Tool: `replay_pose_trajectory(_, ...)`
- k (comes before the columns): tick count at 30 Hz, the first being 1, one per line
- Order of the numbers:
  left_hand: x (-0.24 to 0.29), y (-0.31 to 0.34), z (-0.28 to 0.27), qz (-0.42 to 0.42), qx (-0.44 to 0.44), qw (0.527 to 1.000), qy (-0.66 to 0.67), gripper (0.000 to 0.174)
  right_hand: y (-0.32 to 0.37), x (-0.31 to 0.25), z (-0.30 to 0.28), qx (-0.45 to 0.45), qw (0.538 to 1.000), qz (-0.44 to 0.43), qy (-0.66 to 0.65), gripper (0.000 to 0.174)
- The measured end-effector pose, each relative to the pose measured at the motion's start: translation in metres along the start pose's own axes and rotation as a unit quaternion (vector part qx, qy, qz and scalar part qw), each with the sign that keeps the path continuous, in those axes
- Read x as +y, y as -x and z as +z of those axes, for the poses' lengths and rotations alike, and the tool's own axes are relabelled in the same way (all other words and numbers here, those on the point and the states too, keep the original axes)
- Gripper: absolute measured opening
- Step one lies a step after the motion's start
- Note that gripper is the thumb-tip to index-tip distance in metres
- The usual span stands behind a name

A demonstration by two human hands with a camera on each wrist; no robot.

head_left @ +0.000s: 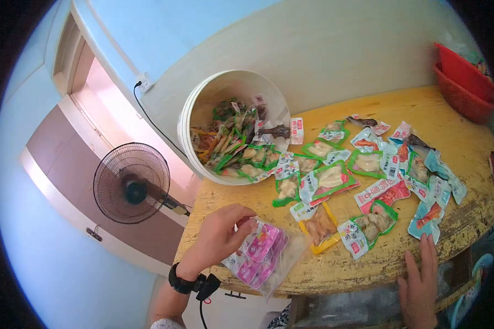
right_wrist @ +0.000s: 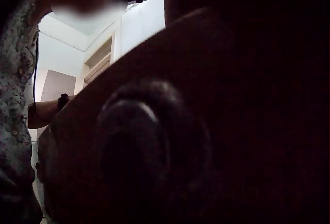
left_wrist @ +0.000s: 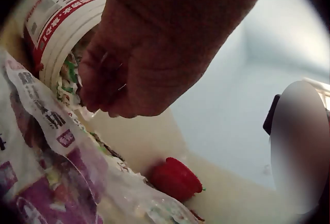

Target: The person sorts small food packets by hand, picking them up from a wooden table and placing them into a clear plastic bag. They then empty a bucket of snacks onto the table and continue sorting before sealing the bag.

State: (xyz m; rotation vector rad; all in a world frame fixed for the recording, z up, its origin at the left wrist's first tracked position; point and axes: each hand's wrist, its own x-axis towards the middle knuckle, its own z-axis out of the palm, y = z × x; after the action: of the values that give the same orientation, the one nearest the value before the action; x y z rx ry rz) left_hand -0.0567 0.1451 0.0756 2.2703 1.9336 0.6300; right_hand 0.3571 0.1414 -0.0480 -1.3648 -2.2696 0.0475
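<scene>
My left hand [head_left: 219,233], with a black strap at the wrist, bends over a clear plastic bag of purple-and-white packets [head_left: 260,249] at the table's near left. Its thumb and fingertips come together at the bag's upper edge, pinching it. In the left wrist view the same hand [left_wrist: 139,74] has curled fingers above the purple-printed plastic. My right hand [head_left: 420,290] lies at the near right table edge, fingers straight. Its fingertips reach the lower end of a blue snack packet [head_left: 431,211]. The right wrist view is mostly dark.
A white bucket [head_left: 189,129] lies on its side, full of snack packets. Several vacuum-sealed packets, among them a green-edged one [head_left: 330,178] and a yellow-edged one [head_left: 318,227], spread over the worn yellow table [head_left: 214,192]. Red basins [head_left: 466,88] stand far right; a fan [head_left: 132,183] is left.
</scene>
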Motion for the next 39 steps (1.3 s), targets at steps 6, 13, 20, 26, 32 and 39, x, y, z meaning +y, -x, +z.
replay_pose_trajectory(6,-0.021,-0.023,0.013,0.040,0.032,0.993,-0.106,0.017,0.005,0.010,0.005,-0.004,0.999,-0.022,-0.034,0.054)
replay_pose_trajectory(13,-0.018,-0.043,0.030,0.049,-0.011,0.995,-0.090,0.016,0.005,0.017,0.010,-0.010,0.998,-0.023,-0.057,0.044)
replay_pose_trajectory(20,-0.023,-0.054,0.042,0.039,-0.039,0.992,-0.111,0.015,0.001,0.020,0.004,-0.024,0.997,-0.036,-0.068,0.058)
replay_pose_trajectory(26,-0.016,-0.066,0.040,0.011,-0.001,0.993,-0.118,0.012,0.001,0.024,0.002,0.001,0.994,-0.049,-0.098,0.052)
replay_pose_trajectory(32,-0.036,-0.096,0.016,0.073,0.059,0.945,-0.312,0.017,-0.001,0.026,0.001,0.000,0.994,-0.061,-0.091,0.050)
replay_pose_trajectory(39,-0.086,-0.118,0.014,-0.041,-0.025,0.894,-0.446,0.026,-0.001,0.023,-0.001,-0.011,0.995,-0.050,-0.086,0.047)
